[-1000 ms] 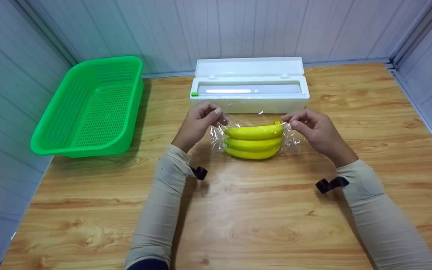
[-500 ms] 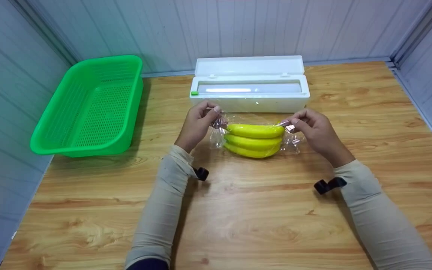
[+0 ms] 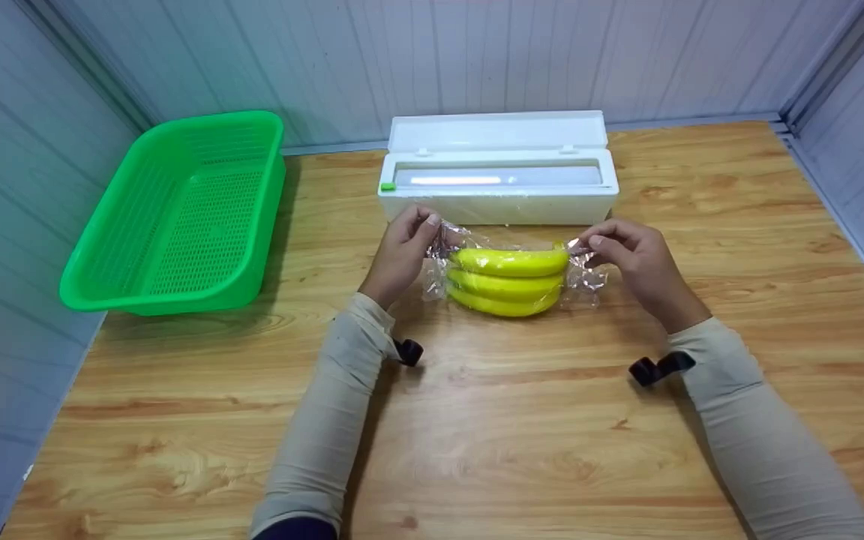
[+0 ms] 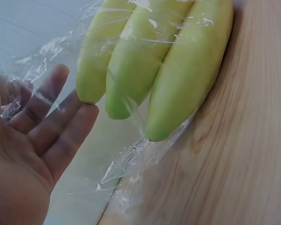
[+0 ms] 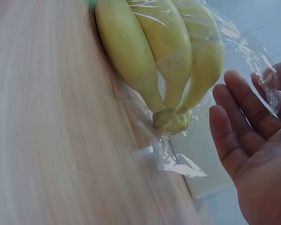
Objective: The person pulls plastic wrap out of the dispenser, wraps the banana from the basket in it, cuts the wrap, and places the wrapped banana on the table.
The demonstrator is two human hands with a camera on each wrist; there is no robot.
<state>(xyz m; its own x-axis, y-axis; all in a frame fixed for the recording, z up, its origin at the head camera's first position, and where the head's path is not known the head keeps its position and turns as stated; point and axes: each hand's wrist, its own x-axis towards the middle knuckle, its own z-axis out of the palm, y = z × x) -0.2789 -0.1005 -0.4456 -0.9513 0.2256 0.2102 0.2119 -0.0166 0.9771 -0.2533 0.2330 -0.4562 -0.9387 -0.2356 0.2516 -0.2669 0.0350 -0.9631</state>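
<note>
A bunch of three yellow bananas (image 3: pixel 508 283) lies on the table, covered by clear plastic wrap (image 3: pixel 586 279) that sticks out crumpled at both ends. At the tips' end, my left hand (image 3: pixel 404 247) pinches the film between thumb and forefinger; in the left wrist view its other fingers (image 4: pixel 68 136) extend beside the greenish tips. By the stem (image 5: pixel 172 121), my right hand (image 3: pixel 642 270) pinches another edge of the film, its remaining fingers (image 5: pixel 225 131) loosely stretched. Both hands are on the far side of the bunch, close to the wrap box.
Behind the bananas stands a white wrap box (image 3: pixel 499 208), lid raised, with a film roll (image 3: pixel 537 177) inside and a green slider (image 3: pixel 388 187) at its left. A green plastic basket (image 3: pixel 252 289) sits at the left. Panelled walls (image 3: pixel 477 60) bound the wooden table (image 3: pixel 507 450).
The left hand has shifted slightly to the right and turned with the film in its fingers. The right hand has barely moved. The bananas stay in nearly the same place.
</note>
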